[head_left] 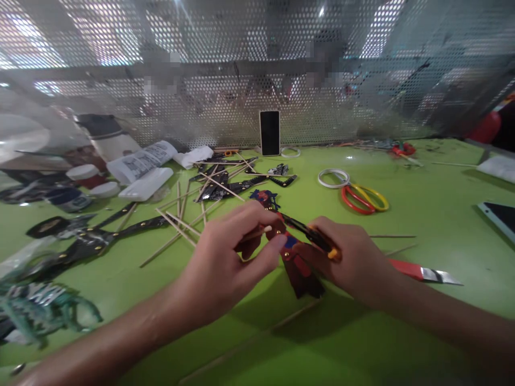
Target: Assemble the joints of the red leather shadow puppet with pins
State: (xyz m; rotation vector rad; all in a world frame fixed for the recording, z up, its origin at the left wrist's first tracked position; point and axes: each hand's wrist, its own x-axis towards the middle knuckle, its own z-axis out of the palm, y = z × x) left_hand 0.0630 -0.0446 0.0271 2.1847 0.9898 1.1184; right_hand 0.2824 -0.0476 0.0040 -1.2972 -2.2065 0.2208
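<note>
Near the middle of the table, my left hand (233,262) is closed, thumb and fingers pinching a jointed puppet figure (295,262) in dark red and blue with brass-coloured fasteners. A thin wooden stick (267,229) pokes out between those fingers. My right hand (350,257) is wrapped round a narrow black tool (308,231) with an orange end; its exact kind is unclear. The tool's far end reaches the puppet's upper part beside my left fingertips. The puppet's blue head piece (265,198) shows beyond my fingers, and its dark lower part hangs below. My fingers hide its middle.
Left of my hands lie loose wooden sticks (177,228) and black jointed figures (86,244). On the right are red-and-yellow-handled scissors (364,198), a white tape ring (333,178) and a red-handled knife (426,273). A phone (270,134) stands against the perforated metal screen (209,102).
</note>
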